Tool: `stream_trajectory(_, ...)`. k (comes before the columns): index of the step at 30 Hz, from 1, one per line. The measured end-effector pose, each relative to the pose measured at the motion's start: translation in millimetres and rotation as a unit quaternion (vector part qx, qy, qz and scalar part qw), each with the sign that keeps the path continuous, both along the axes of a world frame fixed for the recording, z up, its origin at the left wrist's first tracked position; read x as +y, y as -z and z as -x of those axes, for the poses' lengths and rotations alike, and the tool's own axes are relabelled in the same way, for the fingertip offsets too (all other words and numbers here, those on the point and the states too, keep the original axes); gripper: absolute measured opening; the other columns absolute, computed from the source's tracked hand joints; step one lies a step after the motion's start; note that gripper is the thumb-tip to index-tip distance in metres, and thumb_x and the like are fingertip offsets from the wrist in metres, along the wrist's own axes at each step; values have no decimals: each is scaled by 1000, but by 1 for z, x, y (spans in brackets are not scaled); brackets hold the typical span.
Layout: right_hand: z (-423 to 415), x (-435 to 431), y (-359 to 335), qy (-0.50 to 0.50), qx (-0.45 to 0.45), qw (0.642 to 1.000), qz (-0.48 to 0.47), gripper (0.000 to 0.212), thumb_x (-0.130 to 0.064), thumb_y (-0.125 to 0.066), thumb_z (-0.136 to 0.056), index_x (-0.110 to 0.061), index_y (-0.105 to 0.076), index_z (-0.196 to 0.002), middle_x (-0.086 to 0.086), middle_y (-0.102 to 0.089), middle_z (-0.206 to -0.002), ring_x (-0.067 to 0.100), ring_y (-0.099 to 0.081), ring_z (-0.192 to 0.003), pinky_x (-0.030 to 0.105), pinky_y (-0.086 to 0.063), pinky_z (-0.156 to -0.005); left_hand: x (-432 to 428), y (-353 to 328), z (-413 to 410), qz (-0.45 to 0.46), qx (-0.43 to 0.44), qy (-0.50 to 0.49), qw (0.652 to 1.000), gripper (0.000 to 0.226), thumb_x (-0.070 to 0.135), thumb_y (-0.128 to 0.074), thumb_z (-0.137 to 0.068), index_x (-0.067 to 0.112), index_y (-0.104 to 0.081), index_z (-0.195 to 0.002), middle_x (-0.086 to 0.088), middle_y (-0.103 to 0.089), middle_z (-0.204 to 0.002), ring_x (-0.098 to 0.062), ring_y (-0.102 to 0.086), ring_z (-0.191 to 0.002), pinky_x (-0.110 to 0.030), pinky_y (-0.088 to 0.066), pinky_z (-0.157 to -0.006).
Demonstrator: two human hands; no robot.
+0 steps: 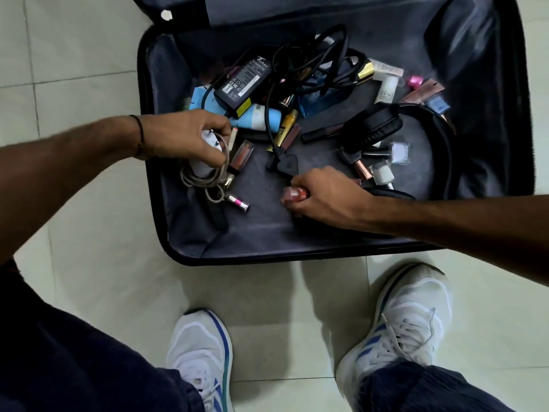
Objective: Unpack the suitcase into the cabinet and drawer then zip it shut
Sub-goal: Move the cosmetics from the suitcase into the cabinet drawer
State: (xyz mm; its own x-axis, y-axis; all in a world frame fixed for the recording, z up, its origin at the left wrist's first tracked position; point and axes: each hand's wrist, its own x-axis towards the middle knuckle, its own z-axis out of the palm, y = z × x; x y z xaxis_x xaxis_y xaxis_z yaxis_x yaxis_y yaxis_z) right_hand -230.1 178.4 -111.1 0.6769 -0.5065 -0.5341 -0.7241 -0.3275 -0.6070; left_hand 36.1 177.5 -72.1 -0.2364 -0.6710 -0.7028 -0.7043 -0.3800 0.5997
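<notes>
Suitcase [255, 233]: lies open on the glossy tile floor [104, 248]; grey fabric lining, black rim. Left hand [181, 135]: fingers curled tight round a smooth white charger [205, 168], its beige cord [193, 179] hanging in coils below the fingers. Right hand [326, 197]: fingers clenched on a glossy reddish tube [294, 195], one end showing beside the thumb. Beyond both sets of fingers, inside the lining: a matte black brick adapter [243, 80], tangled black cables [332, 55], cylindrical cosmetics [258, 120]

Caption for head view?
Left hand grips a white charger with beige cable; right hand grips a reddish tube inside the open black suitcase.
</notes>
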Motion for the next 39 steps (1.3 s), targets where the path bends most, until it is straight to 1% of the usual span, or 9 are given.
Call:
stream_trajectory(5,-14,6,3,-93,-43,994,26,27,-33,-52,-98,-26,-50,-72,-3,-58,-77,17,-55,-70,32,-40,-63,-2,-6,-3,-19,25,-5,1000,50,37,-64,-47,5,-62,-84,-16,-66,-84,-12,-63,-72,-35,-52,-73)
stream_trajectory(7,-23,8,5,-173,-62,982,43,9,-26,-53,-97,-23,-61,-96,1,-60,-100,23,-60,-89,40,-50,-75,-2,-8,-3,-27,19,6,999,52,39,-65,-47,5,-62,-86,-15,-66,-83,-11,-63,-71,-31,-53,-70)
stream_trajectory(10,-41,11,10,-294,-30,952,83,43,-28,-46,-102,-26,-43,-144,8,-49,-124,29,-56,-107,42,-48,-77,-3,-10,-3,-51,11,15,999,53,39,-66,-46,5,-61,-87,-11,-65,-79,-12,-64,-70,-31,-54,-68)
stream_trajectory(15,-60,13,18,-380,22,903,197,46,-27,-43,-104,-26,-34,-149,11,-40,-137,33,-57,-105,42,-42,-72,-2,-8,-2,-57,-2,26,998,31,22,-68,-58,7,-61,-84,-2,-62,-73,-10,-61,-67,-32,-53,-67)
stream_trajectory(20,-41,4,16,-299,12,945,134,27,-30,-45,-104,-20,-40,-129,10,-53,-108,30,-59,-97,37,-37,-70,2,-3,-4,-41,-16,34,998,24,17,-76,-69,17,-64,-90,0,-70,-90,-15,-68,-84,-36,-59,-77)
stream_trajectory(24,-14,-3,0,-28,-121,983,-137,23,-11,-60,-95,-17,-40,-106,-11,-57,-79,1,-54,-67,23,-41,-63,4,1,4,-33,-24,68,997,27,12,-83,-72,17,-65,-91,2,-70,-90,-13,-68,-84,-31,-60,-73)
stream_trajectory(28,9,-7,-19,157,-214,872,-412,47,-1,-66,-93,-18,-45,-131,17,-72,-102,19,-63,-74,35,-49,-67,9,10,22,-36,-40,134,989,29,23,-85,-72,21,-63,-91,4,-68,-88,-11,-66,-79,-29,-58,-68)
stream_trajectory(34,20,-5,-20,212,-262,807,-484,36,8,-61,-92,-13,-57,-121,23,-68,-116,29,-60,-89,50,-41,-83,20,25,47,-14,-104,219,970,40,39,-77,-78,24,-61,-111,5,-67,-99,-15,-63,-89,-35,-53,-80)
stream_trajectory(39,24,-10,-21,262,-249,742,-565,36,-3,-62,-90,-16,-52,-122,19,-67,-126,27,-70,-96,36,-53,-85,17,23,51,-38,-114,255,959,50,38,-75,-79,31,-55,-124,6,-65,-104,-14,-61,-88,-28,-51,-73)
